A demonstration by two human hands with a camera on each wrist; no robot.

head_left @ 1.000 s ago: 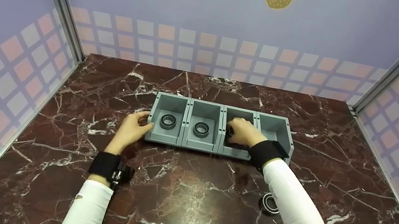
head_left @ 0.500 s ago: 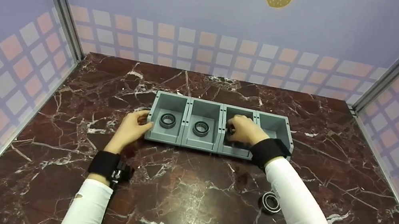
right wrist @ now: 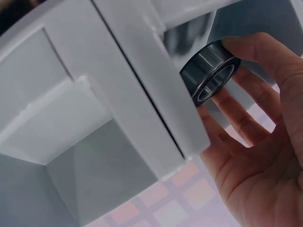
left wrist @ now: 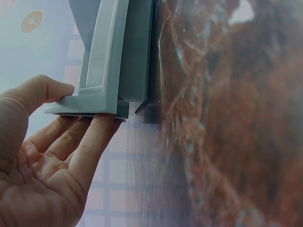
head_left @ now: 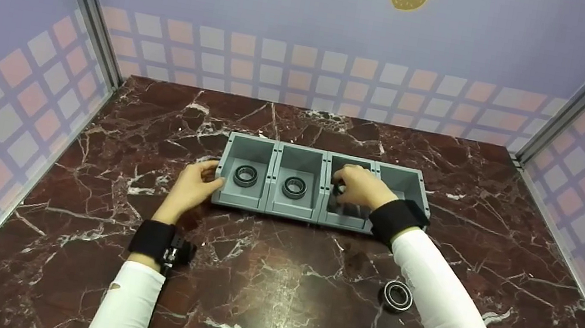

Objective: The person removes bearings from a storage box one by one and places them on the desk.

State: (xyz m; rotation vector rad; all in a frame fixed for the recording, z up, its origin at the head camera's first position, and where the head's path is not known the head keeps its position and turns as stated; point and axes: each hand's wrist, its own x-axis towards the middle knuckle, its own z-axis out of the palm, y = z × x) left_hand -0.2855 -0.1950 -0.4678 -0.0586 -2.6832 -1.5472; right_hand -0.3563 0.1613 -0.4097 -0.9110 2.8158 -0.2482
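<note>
A row of joined grey bins (head_left: 291, 211) stands on the table. A black-rimmed ball bearing (head_left: 246, 176) lies in the leftmost bin, and another bearing (head_left: 294, 187) in the second. My left hand (head_left: 194, 187) pinches the row's left side wall; the left wrist view shows the thumb (left wrist: 52, 90) over the rim and the fingers against the outside. Inside the third bin, my right hand (head_left: 362, 189) holds a bearing (right wrist: 210, 71) on a tilt between thumb and fingers. From the head view that bearing is mostly hidden by the hand.
One more bearing (head_left: 397, 297) lies on the dark red marbled table (head_left: 269, 302), beside my right forearm. The fourth bin (head_left: 402, 182) is partly covered by the right wrist strap (head_left: 399, 220). Patterned panels (head_left: 317, 14) enclose the table at the back and sides.
The right hand shifts only slightly within the third bin, keeping the bearing. My right forearm moves a little right, uncovering more of the bearing on the table. The left hand stays put.
</note>
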